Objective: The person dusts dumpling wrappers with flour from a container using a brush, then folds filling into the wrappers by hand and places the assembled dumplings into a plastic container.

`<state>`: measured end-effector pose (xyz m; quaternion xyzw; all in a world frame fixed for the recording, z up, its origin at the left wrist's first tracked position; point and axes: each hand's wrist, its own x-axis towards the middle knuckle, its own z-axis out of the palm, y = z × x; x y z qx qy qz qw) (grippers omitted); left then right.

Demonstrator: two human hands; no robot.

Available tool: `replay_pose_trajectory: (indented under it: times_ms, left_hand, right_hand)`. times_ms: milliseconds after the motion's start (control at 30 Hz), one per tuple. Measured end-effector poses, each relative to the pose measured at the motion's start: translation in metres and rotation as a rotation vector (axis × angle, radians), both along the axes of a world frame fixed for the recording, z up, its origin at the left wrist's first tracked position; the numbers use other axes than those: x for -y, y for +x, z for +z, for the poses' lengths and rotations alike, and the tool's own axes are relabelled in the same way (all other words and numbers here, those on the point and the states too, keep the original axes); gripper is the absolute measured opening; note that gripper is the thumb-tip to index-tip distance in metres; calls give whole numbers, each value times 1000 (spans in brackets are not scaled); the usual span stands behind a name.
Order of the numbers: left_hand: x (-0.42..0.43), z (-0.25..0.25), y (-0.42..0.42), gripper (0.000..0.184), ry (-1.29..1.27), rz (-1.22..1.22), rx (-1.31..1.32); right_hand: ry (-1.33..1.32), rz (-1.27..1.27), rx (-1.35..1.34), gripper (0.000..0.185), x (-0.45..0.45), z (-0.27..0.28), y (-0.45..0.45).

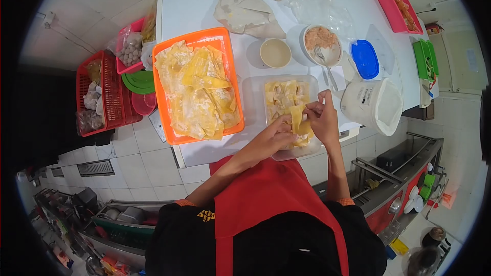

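Over a clear plastic container [313,84], my left hand [276,134] holds a yellow dumpling wrapper [296,115] with its fingers closed around the lower part. The fingertips of my right hand [323,118] are pinched together at the wrapper's right edge. Whether there is filling inside the wrapper is hidden. Folded yellow dumplings [283,89] lie in the container below. To the left, an orange tray [158,88] bears a heap of flour-dusted wrapper sheets [200,92]. Behind the container stands a bowl of pinkish filling [321,36] with a fork [320,55] in it.
A small beige bowl [275,53] stands between tray and filling. A blue lid [364,59] and a white tub [372,103] are on the right. Crumpled brown paper [243,7] and a plastic bag [322,10] lie at the back. Red crates [110,92] sit beyond the table's left edge.
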<state>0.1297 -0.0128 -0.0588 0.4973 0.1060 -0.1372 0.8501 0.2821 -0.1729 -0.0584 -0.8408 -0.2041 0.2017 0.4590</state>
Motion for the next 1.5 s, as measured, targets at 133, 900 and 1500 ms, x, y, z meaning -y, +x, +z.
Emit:
replay_pose_trajectory:
  times_ms: [133, 900, 1500]
  left_hand:
    - [-10, 6, -7, 63, -176, 42, -139]
    - [-163, -28, 46, 37, 1509, 469, -348]
    - [-156, -12, 34, 34, 1255, 735, -316]
  right_hand:
    - [-69, 39, 208, 38, -33, 9, 5]
    - [-264, 23, 729, 32, -46, -12, -19]
    - [71, 191, 470, 36, -97, 5, -30]
